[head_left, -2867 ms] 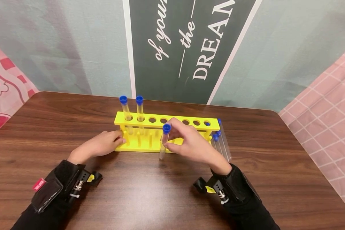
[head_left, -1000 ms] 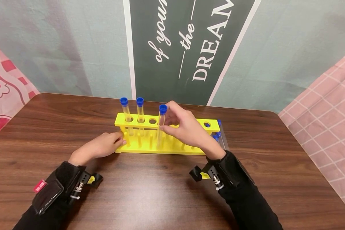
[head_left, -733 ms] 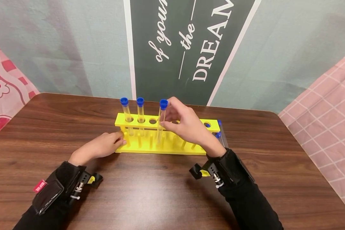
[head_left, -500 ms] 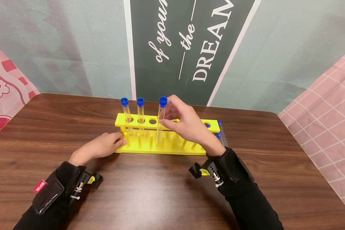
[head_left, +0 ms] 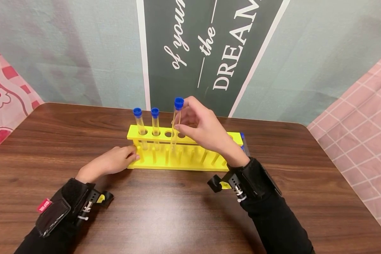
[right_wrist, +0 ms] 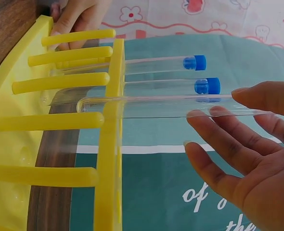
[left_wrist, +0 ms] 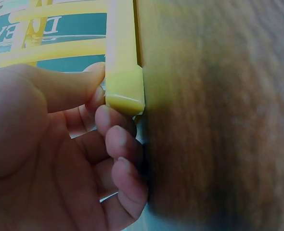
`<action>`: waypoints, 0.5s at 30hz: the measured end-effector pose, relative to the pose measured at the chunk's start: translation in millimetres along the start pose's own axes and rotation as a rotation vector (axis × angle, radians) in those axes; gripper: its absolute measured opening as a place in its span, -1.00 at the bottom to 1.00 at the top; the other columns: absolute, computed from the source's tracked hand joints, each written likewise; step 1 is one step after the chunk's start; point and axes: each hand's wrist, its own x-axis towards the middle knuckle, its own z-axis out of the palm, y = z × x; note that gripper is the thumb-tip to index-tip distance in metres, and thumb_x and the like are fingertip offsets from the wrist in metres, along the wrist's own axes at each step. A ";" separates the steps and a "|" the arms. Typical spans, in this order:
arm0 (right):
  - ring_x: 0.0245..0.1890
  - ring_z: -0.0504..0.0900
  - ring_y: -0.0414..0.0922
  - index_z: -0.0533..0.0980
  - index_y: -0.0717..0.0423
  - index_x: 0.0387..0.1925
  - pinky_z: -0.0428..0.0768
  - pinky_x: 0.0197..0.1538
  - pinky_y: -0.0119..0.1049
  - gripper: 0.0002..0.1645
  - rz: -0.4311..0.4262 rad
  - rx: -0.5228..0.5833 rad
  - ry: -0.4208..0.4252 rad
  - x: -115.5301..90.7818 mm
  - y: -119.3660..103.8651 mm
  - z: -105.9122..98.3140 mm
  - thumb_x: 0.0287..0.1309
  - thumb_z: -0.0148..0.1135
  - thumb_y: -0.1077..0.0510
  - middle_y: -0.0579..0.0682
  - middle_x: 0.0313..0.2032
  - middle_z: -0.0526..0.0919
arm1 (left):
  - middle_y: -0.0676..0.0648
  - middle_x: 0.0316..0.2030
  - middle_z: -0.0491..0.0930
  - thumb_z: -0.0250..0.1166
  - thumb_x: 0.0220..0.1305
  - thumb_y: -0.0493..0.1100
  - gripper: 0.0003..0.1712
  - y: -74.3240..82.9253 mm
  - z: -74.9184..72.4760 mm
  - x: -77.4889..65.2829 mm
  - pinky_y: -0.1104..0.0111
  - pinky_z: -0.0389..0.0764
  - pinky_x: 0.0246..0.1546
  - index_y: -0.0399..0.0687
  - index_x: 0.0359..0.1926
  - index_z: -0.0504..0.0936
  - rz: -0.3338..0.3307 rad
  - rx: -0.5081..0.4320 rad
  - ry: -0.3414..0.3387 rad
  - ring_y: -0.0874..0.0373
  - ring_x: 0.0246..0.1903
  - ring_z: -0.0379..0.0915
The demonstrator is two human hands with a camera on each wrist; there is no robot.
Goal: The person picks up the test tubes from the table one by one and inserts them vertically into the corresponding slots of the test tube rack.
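Note:
My left hand (head_left: 114,160) grips the left end of a yellow test tube rack (head_left: 185,165); in the left wrist view, thumb and fingers close on the corner of its base (left_wrist: 125,91). Between thumb and fingertips, my right hand (head_left: 204,128) pinches a clear test tube (head_left: 177,115) with a blue cap. This tube is nearly upright, its lower part overlapping the rack's top bar around the third and fourth holes. In the right wrist view its rounded bottom (right_wrist: 84,105) crosses the bar. Two capped test tubes, one (head_left: 139,123) in the first hole and another (head_left: 155,121) in the second, stand in the rack.
More blue-capped tubes (head_left: 246,147) lie at the rack's right end, mostly hidden behind the right wrist. A row of yellow pegs (right_wrist: 60,84) rises from the rack's base. The brown wooden table (head_left: 165,211) ends at a lettered cloth backdrop (head_left: 114,53).
The right hand has brought the test tube from in front of the rack up and back to the top bar, raising it further and slightly leftward lately. The left hand stays put.

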 end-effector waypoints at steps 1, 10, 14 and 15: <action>-0.33 0.61 -0.02 0.28 0.24 -0.14 0.57 -0.29 -0.29 -0.65 -0.001 -0.003 0.003 0.4 -0.5 -0.2 0.06 0.18 0.43 0.06 -0.35 0.56 | 0.02 -0.66 0.18 0.05 0.35 -0.18 -0.74 -0.4 0.4 0.1 0.37 0.17 -0.59 -0.14 -0.49 0.30 0.001 -0.001 0.001 0.19 -0.67 0.08; -0.33 0.60 -0.07 0.28 0.22 -0.15 0.55 -0.30 -0.28 -0.65 -0.011 -0.025 0.018 4.4 -5.4 -3.3 0.06 0.20 0.42 0.06 -0.35 0.57 | 0.02 -0.67 0.17 0.04 0.35 -0.17 -0.73 -1.9 0.4 -0.7 0.38 0.17 -0.59 -0.14 -0.50 0.30 0.020 -0.005 0.003 0.21 -0.68 0.07; -0.35 0.60 -0.14 0.29 0.22 -0.16 0.53 -0.36 -0.27 -0.65 -0.031 -0.029 0.026 6.0 -6.1 -5.0 0.05 0.20 0.43 0.06 -0.36 0.56 | 0.01 -0.67 0.17 0.04 0.35 -0.18 -0.74 -0.5 -0.5 -0.6 0.37 0.17 -0.59 -0.15 -0.50 0.30 0.006 -0.009 -0.009 0.19 -0.68 0.07; -0.35 0.60 -0.16 0.29 0.23 -0.16 0.53 -0.36 -0.27 -0.65 -0.036 -0.030 0.027 6.5 -6.3 -5.4 0.05 0.20 0.43 0.06 -0.36 0.56 | 0.01 -0.66 0.17 0.04 0.35 -0.18 -0.74 -0.2 -0.5 -0.7 0.37 0.17 -0.59 -0.15 -0.50 0.30 0.006 -0.006 -0.009 0.19 -0.68 0.07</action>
